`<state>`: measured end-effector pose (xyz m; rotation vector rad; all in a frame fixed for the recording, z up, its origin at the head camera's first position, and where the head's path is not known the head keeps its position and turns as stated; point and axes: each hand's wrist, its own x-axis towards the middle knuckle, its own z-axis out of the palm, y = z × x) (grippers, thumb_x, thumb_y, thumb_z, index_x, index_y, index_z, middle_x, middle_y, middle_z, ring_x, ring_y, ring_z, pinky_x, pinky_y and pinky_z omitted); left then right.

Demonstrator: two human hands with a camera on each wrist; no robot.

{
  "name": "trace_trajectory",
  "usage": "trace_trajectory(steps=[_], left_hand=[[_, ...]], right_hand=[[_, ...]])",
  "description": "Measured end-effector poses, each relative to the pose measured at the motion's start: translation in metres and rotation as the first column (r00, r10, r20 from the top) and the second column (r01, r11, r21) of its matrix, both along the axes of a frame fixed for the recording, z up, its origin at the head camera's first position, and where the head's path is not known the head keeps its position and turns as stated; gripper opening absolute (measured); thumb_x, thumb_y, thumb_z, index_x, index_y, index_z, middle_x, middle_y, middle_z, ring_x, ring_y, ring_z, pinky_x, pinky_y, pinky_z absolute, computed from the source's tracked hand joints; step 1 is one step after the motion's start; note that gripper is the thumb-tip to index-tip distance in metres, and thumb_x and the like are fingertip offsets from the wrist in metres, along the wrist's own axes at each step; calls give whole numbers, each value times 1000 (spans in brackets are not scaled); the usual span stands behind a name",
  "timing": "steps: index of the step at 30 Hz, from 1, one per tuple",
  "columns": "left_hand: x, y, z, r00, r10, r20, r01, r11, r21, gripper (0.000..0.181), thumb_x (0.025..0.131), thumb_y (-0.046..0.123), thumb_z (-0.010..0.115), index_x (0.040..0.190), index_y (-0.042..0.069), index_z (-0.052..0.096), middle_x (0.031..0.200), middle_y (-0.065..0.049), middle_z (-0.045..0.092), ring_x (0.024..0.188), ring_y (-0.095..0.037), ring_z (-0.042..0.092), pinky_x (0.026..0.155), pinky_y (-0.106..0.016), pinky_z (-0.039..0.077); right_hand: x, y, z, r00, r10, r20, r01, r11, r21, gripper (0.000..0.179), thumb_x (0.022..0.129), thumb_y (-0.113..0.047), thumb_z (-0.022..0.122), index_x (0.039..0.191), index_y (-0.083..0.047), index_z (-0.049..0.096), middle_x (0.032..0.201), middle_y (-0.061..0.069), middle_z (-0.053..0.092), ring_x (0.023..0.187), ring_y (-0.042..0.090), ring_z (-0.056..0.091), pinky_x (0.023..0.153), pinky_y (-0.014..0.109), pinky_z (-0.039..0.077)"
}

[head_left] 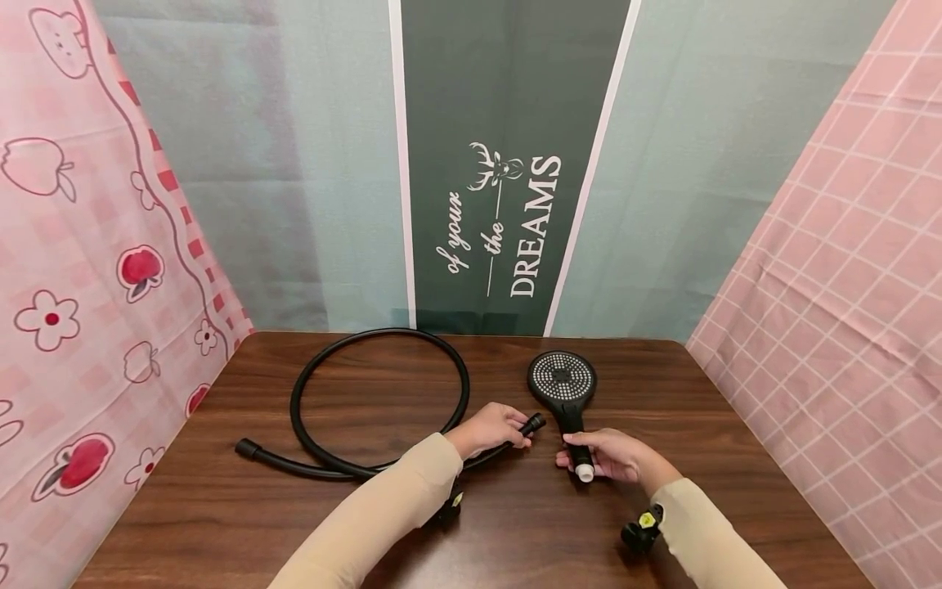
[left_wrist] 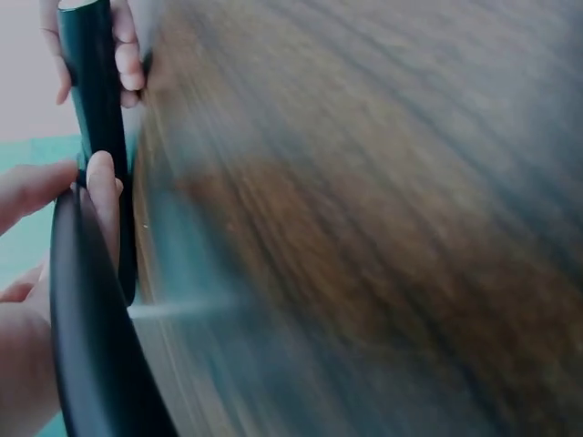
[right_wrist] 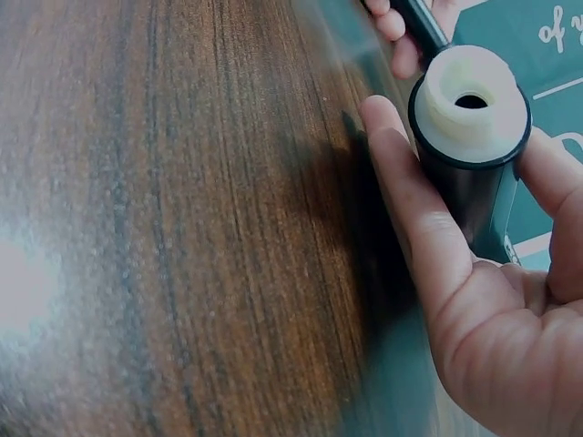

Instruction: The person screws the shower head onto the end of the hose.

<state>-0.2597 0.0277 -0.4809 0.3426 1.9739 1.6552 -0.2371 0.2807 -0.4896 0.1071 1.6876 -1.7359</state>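
Observation:
A black shower hose (head_left: 466,380) lies looped on the table. My left hand (head_left: 491,427) pinches it just behind one end fitting (head_left: 533,424), which points toward the shower head. The black shower head (head_left: 562,378), spray face up, is gripped around its handle by my right hand (head_left: 616,455). At the handle's near end a white connector (right_wrist: 483,109) with a round hole stands out. In the left wrist view, thumb and finger hold the hose (left_wrist: 91,319) near the handle (left_wrist: 91,73). Fitting and connector are apart.
The hose's other end (head_left: 248,448) lies at the left of the brown wooden table (head_left: 515,532). Patterned pink cloth (head_left: 59,270) hangs at the left, pink checked cloth (head_left: 846,245) at the right, and a green lettered curtain (head_left: 508,98) behind the table's far edge.

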Motion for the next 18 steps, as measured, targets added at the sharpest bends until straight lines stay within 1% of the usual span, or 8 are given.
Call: trace_trajectory(steps=[4,6,8,12,16,18], left_hand=[[0,1,3,1000,4,-21,-4,1000,4,30,84,-2,68,113,-10,67,97,-24,74,76,-11,67,78,-27,57],[0,1,5,999,9,-32,-9,1000,1,25,86,3,70,108,-9,70,93,-23,75,75,-12,68,77,-29,59],[0,2,8,999,16,-28,-16,1000,-10,22,88,6,71,105,-7,72,92,-21,75,75,-13,69,77,-31,59],[-2,2,11,999,30,-22,-31,999,-34,21,89,12,73,103,-4,74,89,-19,76,71,-12,69,75,-31,59],[-2,4,15,999,51,-6,-51,999,-16,26,90,16,73,103,-6,74,91,-23,75,65,-10,65,73,-33,59],[-1,5,16,998,65,2,-65,998,-1,27,90,17,73,104,-7,74,94,-25,74,63,-9,65,71,-33,60]], right_hand=[[0,-1,0,1000,-2,11,2,1000,-20,39,104,-25,53,123,8,47,101,8,76,95,12,73,80,25,58],[-1,-1,0,1000,-4,20,5,999,-31,41,104,-26,52,125,8,44,102,9,76,95,12,73,82,25,58],[-1,-1,0,1000,-7,29,8,999,-38,43,104,-26,52,126,9,42,103,9,76,96,12,73,82,26,57],[-1,-2,0,999,-13,35,14,999,-36,42,104,-27,52,125,8,44,102,9,76,96,13,73,82,26,58],[0,-2,0,999,-24,37,25,999,-39,42,105,-30,49,122,8,49,102,11,76,96,13,74,82,27,58],[0,-3,0,999,-30,39,32,998,-46,45,105,-33,48,123,9,47,103,11,76,97,14,73,82,27,58]])
